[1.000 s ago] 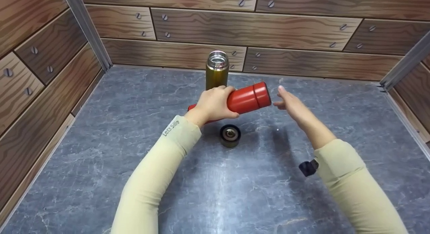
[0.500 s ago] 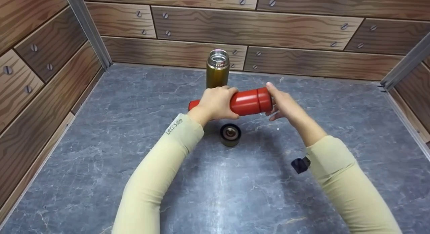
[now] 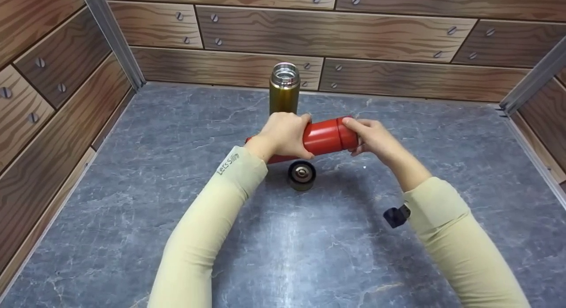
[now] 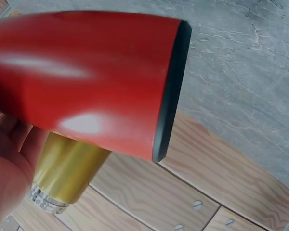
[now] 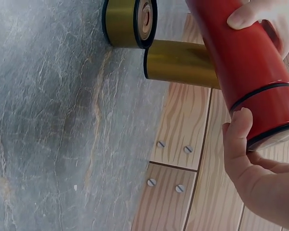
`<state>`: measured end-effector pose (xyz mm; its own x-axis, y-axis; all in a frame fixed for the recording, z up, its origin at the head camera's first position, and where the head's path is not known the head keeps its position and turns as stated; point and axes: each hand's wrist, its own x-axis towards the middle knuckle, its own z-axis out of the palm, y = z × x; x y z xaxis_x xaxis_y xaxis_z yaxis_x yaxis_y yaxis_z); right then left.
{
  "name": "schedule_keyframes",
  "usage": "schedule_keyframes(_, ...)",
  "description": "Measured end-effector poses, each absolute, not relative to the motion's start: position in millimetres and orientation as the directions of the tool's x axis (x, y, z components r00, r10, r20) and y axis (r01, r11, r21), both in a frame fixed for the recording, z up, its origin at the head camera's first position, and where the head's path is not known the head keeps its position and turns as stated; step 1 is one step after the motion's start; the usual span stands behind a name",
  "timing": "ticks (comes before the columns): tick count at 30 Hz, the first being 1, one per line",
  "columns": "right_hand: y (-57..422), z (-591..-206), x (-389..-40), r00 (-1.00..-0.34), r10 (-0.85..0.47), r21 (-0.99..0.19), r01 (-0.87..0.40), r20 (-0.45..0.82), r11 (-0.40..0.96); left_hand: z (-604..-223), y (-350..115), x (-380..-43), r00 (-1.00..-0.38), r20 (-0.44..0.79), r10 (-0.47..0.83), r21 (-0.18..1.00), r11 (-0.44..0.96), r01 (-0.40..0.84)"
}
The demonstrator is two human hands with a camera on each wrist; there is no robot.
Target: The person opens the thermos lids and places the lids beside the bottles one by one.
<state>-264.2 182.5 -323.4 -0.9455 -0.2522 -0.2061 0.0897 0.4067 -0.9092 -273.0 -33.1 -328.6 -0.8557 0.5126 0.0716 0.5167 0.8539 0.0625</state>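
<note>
A red thermos [image 3: 323, 136] is held sideways above the table, its capped end toward the right. My left hand [image 3: 285, 133] grips it round the body; its black-edged base [image 4: 171, 96] shows in the left wrist view. At the other end my right hand [image 3: 376, 137] holds the red lid [image 5: 274, 108], thumb on its side and fingers round the far edge. The lid sits on the body with a dark seam between them. Behind the left hand an uncapped gold thermos [image 3: 284, 98] stands upright. Its gold lid [image 3: 301, 176] lies on the table, inner side up.
The grey marbled table [image 3: 132, 210] runs under both forearms. Wood-patterned walls [image 3: 336, 38] close off the back and both sides, with metal posts [image 3: 117, 38] at the corners. A small black device [image 3: 396, 216] sits at the right wrist.
My right hand has moved left from beside the red thermos and taken hold of its lid. The left hand keeps its grip, and the thermos has shifted only slightly.
</note>
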Motion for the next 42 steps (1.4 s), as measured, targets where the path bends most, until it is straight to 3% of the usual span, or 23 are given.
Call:
schedule_keyframes(6,187.0,-327.2,-264.5,-0.943,-0.280,-0.917,0.054,-0.177,0.395,-329.8,-32.6,-272.7,-0.851,0.070,0.520,0.066,0.849,0.524)
schedule_keyframes(15,195.9,-327.2,-261.2,-0.905,-0.418,-0.888,-0.126,-0.080,0.442,-328.2,-35.0,-272.2,-0.847,0.070,0.527,0.083,0.843,0.532)
schedule_keyframes(21,194.9,-322.1,-259.7,-0.916,-0.342,-0.890,0.036,-0.212,0.455,-322.2,-29.9,-271.1,-0.824,0.077,0.561,-0.025,0.827,0.561)
schedule_keyframes(25,192.6,-322.0,-260.4,-0.920,-0.293,-0.885,0.106,-0.260,0.453,-321.5,-27.8,-270.4,-0.821,0.065,0.567,-0.027,0.823,0.567)
schedule_keyframes(37,199.7,-325.2,-259.1,-0.923,-0.368,-0.898,-0.066,-0.111,0.436,-319.5,-31.2,-269.3,-0.843,0.053,0.535,0.035,0.843,0.537)
schedule_keyframes(42,201.4,-323.9,-259.2,-0.928,-0.336,-0.899,-0.001,-0.163,0.438,-319.7,-30.0,-270.5,-0.845,0.064,0.531,0.048,0.844,0.534)
